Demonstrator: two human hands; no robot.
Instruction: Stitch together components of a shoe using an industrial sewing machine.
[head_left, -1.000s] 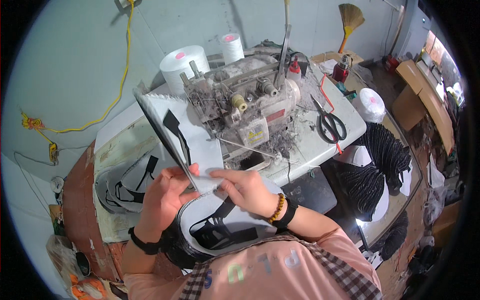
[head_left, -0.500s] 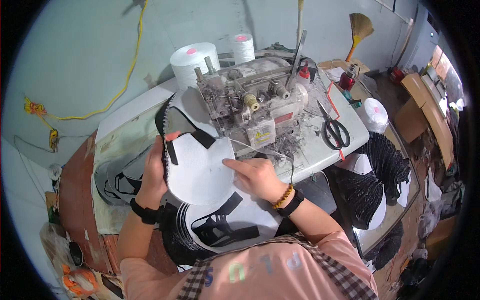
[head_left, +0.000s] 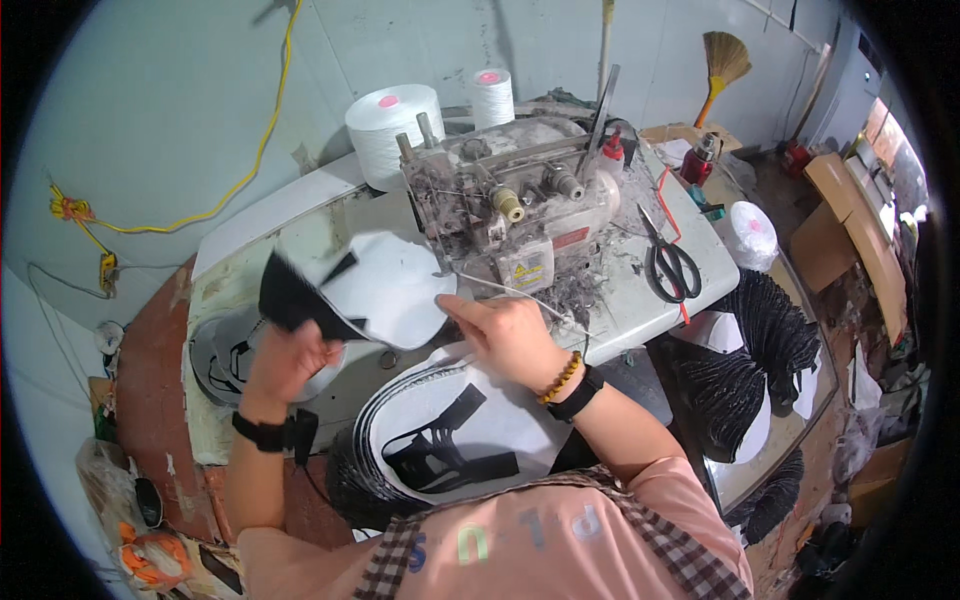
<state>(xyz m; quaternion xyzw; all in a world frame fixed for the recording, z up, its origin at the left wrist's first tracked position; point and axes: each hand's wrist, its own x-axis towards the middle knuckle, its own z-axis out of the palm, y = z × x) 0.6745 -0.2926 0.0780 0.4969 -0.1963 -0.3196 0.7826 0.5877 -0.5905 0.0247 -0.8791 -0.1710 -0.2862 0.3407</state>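
Here, the black-and-white fabric piece (head_left: 400, 292) spans between both hands (head_left: 292, 358) (head_left: 512, 340).

Single head-worn fisheye, the left one of a side-by-side pair, looking steeply down and a bit forward. The wearer's pink shirt (head_left: 500, 545) is right up close at 6 o'clock, left forearm (head_left: 258, 490) coming in between 7 and 8, right forearm (head_left: 625, 430) between 4 and 5. The right hand (head_left: 515, 340) is pretty much dead centre, left hand (head_left: 290, 365) toward 8. Sewing machine (head_left: 535, 215) is a little further off, around 12 to 1; wall (head_left: 180, 130) behind from 10 to 12. Way out between 2 and 3: cardboard (head_left: 832, 232), super curvy near the rim.
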